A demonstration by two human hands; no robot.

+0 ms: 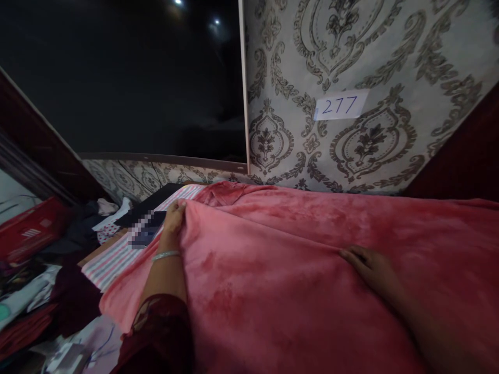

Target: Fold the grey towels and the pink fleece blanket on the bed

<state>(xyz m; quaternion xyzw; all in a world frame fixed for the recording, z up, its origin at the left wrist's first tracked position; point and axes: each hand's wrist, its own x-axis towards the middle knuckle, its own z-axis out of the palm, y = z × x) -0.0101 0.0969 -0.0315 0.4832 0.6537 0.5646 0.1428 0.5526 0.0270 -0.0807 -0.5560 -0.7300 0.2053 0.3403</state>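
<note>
A pink plush blanket (pixel 249 291) is spread over a long surface against the wall, with one layer folded over another. My left hand (pixel 174 215) pinches a corner of the upper layer at the left end. Farther right along the same folded edge, my right hand (pixel 364 262) grips the blanket between thumb and fingers. Between the two hands the edge runs in a nearly straight, slanting line. A striped cloth (pixel 113 259) shows from under the blanket at the left, with a dark item (pixel 146 234), partly pixelated, lying on it.
A large dark television screen (pixel 128 78) stands behind on the left. Patterned wallpaper (pixel 288 78) carries a paper label (pixel 342 105) reading 277. To the left are a red box (pixel 33 228), piled clothes (pixel 74 291) and a small white box (pixel 68 358).
</note>
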